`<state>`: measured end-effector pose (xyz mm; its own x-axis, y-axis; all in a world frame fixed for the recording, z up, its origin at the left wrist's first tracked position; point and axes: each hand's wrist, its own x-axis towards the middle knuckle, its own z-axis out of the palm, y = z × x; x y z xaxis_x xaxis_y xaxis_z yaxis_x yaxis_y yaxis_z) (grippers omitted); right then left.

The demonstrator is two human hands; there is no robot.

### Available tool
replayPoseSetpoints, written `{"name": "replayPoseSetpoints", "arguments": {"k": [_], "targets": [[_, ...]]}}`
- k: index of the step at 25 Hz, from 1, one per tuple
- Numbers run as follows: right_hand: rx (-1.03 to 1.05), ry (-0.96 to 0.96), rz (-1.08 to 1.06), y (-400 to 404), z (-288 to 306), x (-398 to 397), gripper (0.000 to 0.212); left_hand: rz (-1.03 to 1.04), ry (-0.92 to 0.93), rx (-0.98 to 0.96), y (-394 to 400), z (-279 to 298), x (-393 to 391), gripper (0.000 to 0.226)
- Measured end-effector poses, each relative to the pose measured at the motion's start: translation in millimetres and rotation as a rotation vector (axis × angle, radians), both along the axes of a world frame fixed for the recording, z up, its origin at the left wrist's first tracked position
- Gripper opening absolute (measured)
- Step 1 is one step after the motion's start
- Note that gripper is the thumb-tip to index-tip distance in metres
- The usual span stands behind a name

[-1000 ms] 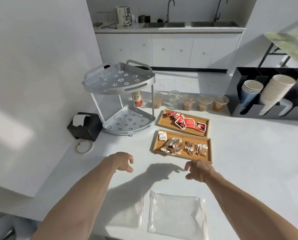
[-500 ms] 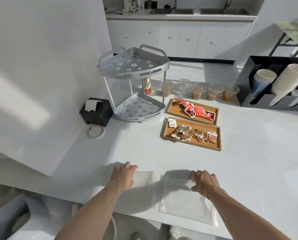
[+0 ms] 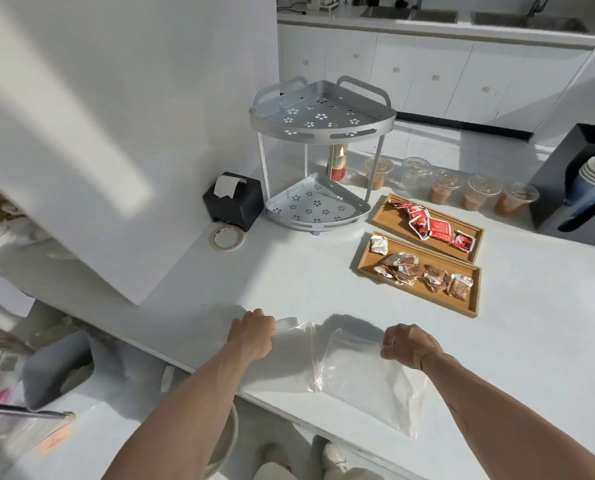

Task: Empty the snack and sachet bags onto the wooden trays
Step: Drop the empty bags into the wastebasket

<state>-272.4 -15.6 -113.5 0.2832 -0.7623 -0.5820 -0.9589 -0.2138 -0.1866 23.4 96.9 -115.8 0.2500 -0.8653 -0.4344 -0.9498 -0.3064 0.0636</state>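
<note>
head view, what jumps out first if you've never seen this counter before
Two wooden trays sit side by side right of centre: the far tray holds red sachets, the near tray holds brown snack packets. At the near edge, the left hand and right hand each grip an empty clear bag, one beside the other. A silver two-tier corner rack stands behind.

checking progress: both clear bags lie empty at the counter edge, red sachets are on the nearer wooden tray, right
Not quite. In the head view the red sachets lie on the farther wooden tray; the nearer wooden tray holds the brown snack packets. Both clear bags do lie empty at the counter edge.
</note>
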Motion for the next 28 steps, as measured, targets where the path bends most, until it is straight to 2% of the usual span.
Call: {"name": "replayPoseSetpoints", "arguments": {"k": [8,12,16,20,24,28], "targets": [[-0.031,-0.138,0.181,-11,19,101,0.017,0.339,0.021,-0.006,61,15,57,0.020],[-0.022,-0.202,0.283,7,25,164,0.017,0.617,0.123,-0.051,109,17,84,0.016],[0.047,-0.304,0.376,44,25,227,0.014,0.865,0.182,-0.144,173,22,99,0.006],[0.098,-0.375,0.472,94,22,278,0.007,1.140,0.222,-0.241,239,26,100,0.015],[0.162,-0.368,0.560,148,14,314,0.009,1.417,0.309,-0.360,296,19,96,0.013],[0.150,-0.331,0.576,182,-5,338,0.012,1.539,0.374,-0.355,329,-4,93,0.009]]}}
